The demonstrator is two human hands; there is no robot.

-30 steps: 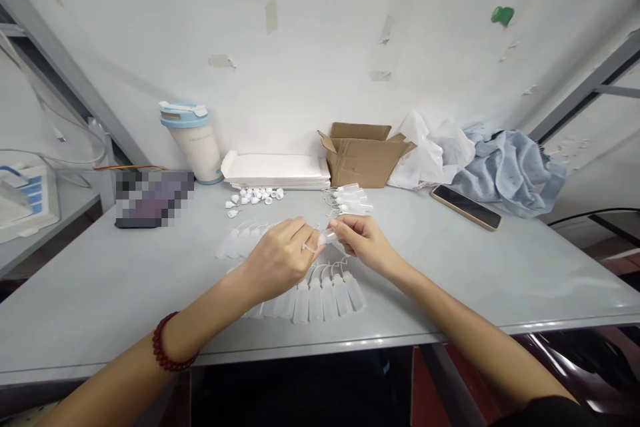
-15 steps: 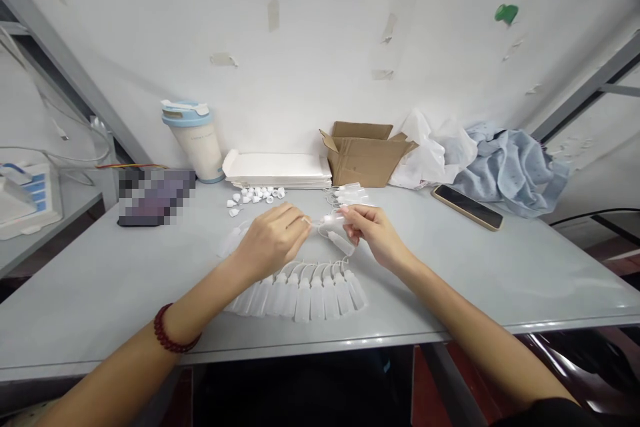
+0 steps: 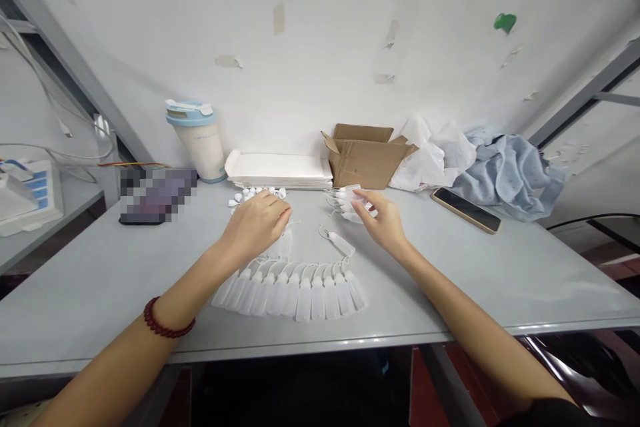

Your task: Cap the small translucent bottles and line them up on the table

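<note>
My left hand (image 3: 257, 225) is above the table with its fingers curled together. A thin white strand (image 3: 295, 221) shows by its fingertips; what they pinch is hidden. Partly under this hand lies a translucent bottle (image 3: 283, 245). My right hand (image 3: 384, 219) has thumb and forefinger apart, right beside a small pile of similar bottles (image 3: 349, 193). One more bottle (image 3: 342, 244) with a looped white tube lies alone between the hands. Nearer me, several bottles (image 3: 303, 300) form a curved, fanned row, their thin tubes pointing away. Small white caps (image 3: 239, 199) are heaped behind my left hand.
Along the wall stand a cup (image 3: 200, 147), a stack of white cartons (image 3: 280, 170), an open cardboard box (image 3: 365, 160), a plastic bag (image 3: 430, 153) and blue cloth (image 3: 510, 177). Phones lie at left (image 3: 160, 199) and right (image 3: 465, 209).
My right hand has let go of the bottle it held and moved back to the pile, fingers parted. My left hand has drawn slightly left and away from it.
</note>
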